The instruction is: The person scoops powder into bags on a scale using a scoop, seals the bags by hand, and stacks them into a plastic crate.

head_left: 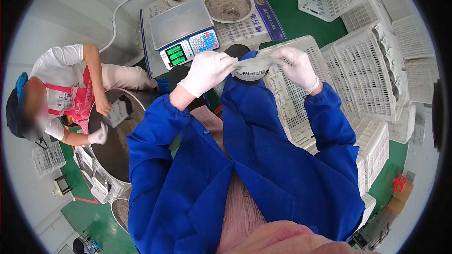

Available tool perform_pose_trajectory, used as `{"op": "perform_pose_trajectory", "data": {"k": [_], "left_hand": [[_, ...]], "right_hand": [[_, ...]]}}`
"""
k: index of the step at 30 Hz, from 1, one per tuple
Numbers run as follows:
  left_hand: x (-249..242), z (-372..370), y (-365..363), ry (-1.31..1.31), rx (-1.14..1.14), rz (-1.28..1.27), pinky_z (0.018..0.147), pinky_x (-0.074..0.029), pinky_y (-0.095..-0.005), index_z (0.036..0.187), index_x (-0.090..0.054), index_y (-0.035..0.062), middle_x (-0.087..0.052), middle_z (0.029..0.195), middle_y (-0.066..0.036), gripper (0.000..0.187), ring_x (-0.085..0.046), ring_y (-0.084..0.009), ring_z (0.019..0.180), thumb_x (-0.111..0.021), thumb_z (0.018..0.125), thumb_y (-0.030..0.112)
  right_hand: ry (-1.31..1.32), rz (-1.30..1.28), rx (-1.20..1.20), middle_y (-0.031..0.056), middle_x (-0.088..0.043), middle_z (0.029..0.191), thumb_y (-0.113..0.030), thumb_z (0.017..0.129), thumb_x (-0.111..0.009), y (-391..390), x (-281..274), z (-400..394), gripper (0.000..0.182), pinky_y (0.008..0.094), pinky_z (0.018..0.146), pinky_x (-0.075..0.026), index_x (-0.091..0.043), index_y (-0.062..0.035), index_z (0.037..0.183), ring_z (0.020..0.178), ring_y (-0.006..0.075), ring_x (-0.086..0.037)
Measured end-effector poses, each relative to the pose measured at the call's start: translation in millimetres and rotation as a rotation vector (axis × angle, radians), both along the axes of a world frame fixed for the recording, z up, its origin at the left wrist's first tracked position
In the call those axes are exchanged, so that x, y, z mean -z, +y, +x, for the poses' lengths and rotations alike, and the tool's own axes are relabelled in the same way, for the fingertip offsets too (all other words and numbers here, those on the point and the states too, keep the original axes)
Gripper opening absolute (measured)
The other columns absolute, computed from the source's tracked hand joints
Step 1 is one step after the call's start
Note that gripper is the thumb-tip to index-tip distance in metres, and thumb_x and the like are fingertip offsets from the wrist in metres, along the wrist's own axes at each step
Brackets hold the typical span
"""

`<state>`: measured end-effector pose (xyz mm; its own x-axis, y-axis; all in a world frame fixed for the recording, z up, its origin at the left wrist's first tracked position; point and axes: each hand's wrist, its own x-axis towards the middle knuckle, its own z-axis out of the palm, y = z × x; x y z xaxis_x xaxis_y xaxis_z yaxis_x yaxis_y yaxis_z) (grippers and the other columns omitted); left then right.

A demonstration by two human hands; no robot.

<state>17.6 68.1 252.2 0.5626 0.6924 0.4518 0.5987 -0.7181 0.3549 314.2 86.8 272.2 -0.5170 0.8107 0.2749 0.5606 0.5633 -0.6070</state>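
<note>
Lengthwise left-to-right; printed bag (pixel 252 68), lettering (pixel 252 73) upright

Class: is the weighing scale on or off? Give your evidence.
The scale is on: green digits glow on its display.

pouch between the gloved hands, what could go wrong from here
The left hand and right hand pinch the printed pouch by its ends, so one slip could let it drop or tip; whether it is filled is unclear. The left hand also appears close to the digital weighing scale, so a stray bump might disturb its reading.
</note>
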Motion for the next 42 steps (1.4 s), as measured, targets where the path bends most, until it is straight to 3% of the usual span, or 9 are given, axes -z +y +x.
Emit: {"op": "perform_pose_trajectory", "data": {"k": [2,5,9,11,20,23,29,33,42], "left_hand": [[1,0,-1,0.101,0.025,0.254,0.063,-0.054,-0.0337,0.095,-0.069,0.0097,-0.068,0.082,-0.002,0.020,-0.068,-0.0221,0.072,-0.078,0.078,0.016],[-5,4,5,0.136,0.030,0.334,0.064,-0.054,-0.0317,0.103,-0.069,0.0138,-0.069,0.088,-0.001,0.031,-0.068,-0.0178,0.075,-0.078,0.074,0.016],[-14,20,5,0.242,0.155,0.252,0.067,-0.052,-0.0333,0.099,-0.067,0.0090,-0.065,0.084,-0.002,0.023,-0.067,-0.0199,0.076,-0.073,0.078,0.018],[-22,31,5,0.252,0.203,0.226,0.067,-0.051,-0.0338,0.093,-0.065,0.0081,-0.061,0.078,-0.002,0.017,-0.065,-0.0214,0.073,-0.069,0.080,0.018],[-19,31,2,0.276,0.190,0.323,0.059,-0.050,-0.0326,0.085,-0.063,0.0093,-0.058,0.070,-0.001,0.009,-0.063,-0.0190,0.065,-0.067,0.082,0.017],[-14,20,7,0.151,0.142,0.309,0.061,-0.053,-0.0325,0.091,-0.070,0.0094,-0.067,0.075,-0.003,0.013,-0.068,-0.0193,0.069,-0.072,0.083,0.020],[-38,33,12,-0.148,0.067,-0.328,0.070,-0.056,-0.0359,0.092,-0.075,0.0057,-0.073,0.088,-0.010,0.014,-0.071,-0.0277,0.079,-0.072,0.084,0.017],[-59,67,22,-0.050,0.269,-0.080,0.075,-0.056,-0.0396,0.095,-0.074,0.0064,-0.072,0.091,-0.010,0.016,-0.069,-0.0316,0.086,-0.070,0.081,0.013],[-30,80,62,0.017,0.222,0.080,0.079,-0.057,-0.0368,0.096,-0.076,0.0087,-0.074,0.097,-0.009,0.014,-0.071,-0.0290,0.089,-0.070,0.084,0.012]], "right_hand": [[0.137,0.000,0.042,0.0109,-0.072,0.099,0.000,0.077,-0.069,-6,15,4,0.025,0.0398,0.084,-0.054,-0.071,-0.0078,0.101,0.093,0.0331,-0.068],[0.011,0.153,0.001,0.0094,-0.072,0.108,0.003,0.071,-0.070,-4,-3,7,0.035,0.0399,0.087,-0.054,-0.070,-0.0092,0.104,0.099,0.0317,-0.067],[-0.186,0.412,-0.073,0.0104,-0.068,0.113,-0.003,0.068,-0.074,-23,-42,-29,0.041,0.0385,0.090,-0.051,-0.067,-0.0072,0.108,0.102,0.0304,-0.065],[-0.381,0.471,-0.205,0.0067,-0.068,0.108,-0.012,0.074,-0.067,-27,-39,-35,0.028,0.0375,0.085,-0.050,-0.067,-0.0050,0.101,0.098,0.0252,-0.065],[-0.265,0.617,-0.124,0.0029,-0.071,0.103,-0.012,0.072,-0.067,-27,-24,-11,0.026,0.0367,0.082,-0.053,-0.069,-0.0116,0.098,0.091,0.0208,-0.068],[-0.242,0.608,-0.020,0.0015,-0.072,0.098,-0.012,0.071,-0.074,-21,-18,15,0.026,0.0357,0.077,-0.054,-0.070,-0.0134,0.097,0.088,0.0229,-0.069],[-0.139,0.549,0.055,0.0014,-0.069,0.091,-0.011,0.070,-0.076,-23,-17,23,0.024,0.0363,0.074,-0.054,-0.068,-0.0123,0.092,0.082,0.0246,-0.067],[-0.181,0.599,-0.033,0.0010,-0.068,0.089,-0.010,0.069,-0.076,-25,-34,4,0.022,0.0361,0.074,-0.053,-0.066,-0.0111,0.089,0.081,0.0248,-0.066],[-0.175,0.591,0.175,0.0019,-0.073,0.094,-0.007,0.075,-0.076,-29,-18,84,0.024,0.0343,0.075,-0.056,-0.073,-0.0128,0.098,0.085,0.0232,-0.069]]}}
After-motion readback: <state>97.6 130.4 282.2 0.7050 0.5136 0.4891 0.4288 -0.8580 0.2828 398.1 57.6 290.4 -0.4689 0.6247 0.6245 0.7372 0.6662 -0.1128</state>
